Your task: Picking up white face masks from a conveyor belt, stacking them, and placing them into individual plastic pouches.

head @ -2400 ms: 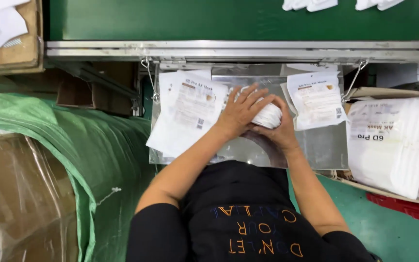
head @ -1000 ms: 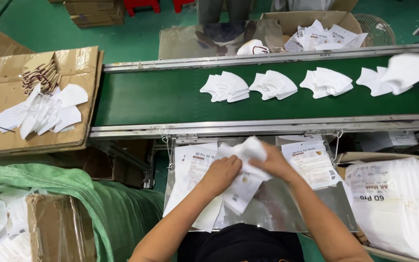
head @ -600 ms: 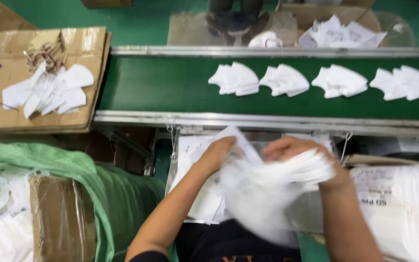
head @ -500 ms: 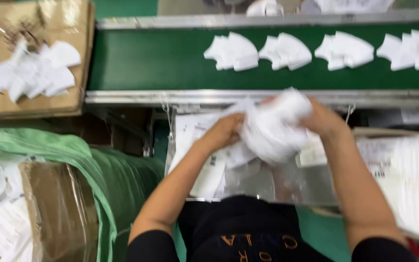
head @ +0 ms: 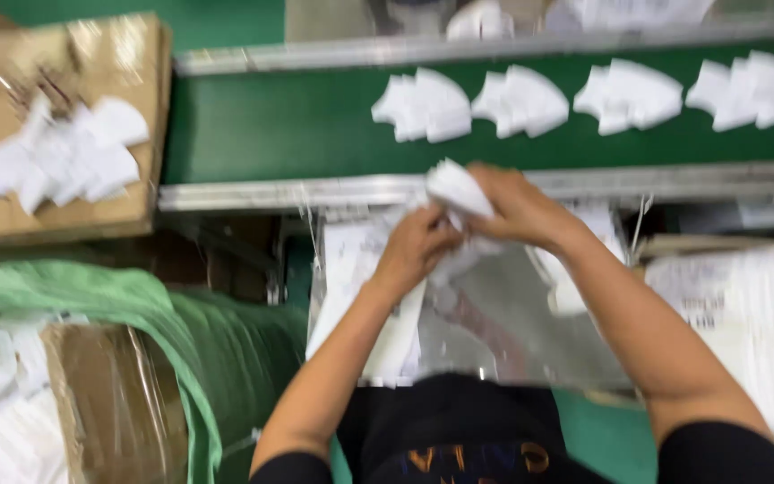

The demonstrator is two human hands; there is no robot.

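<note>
- The green belt lies bare on its left stretch, between the cardboard box and the first of the white mask stacks; open passage there.
- Further right the stacks sit in a row with only narrow green gaps between them.
- The metal rail runs across between belt and metal tray (a low sill to cross).
- Both hands, left hand and right hand, crowd the tray's far edge around a white bundle.
- Printed sheets cover the tray's left.
- Packaged stacks close off the right; a green cloth heap the left.
</note>
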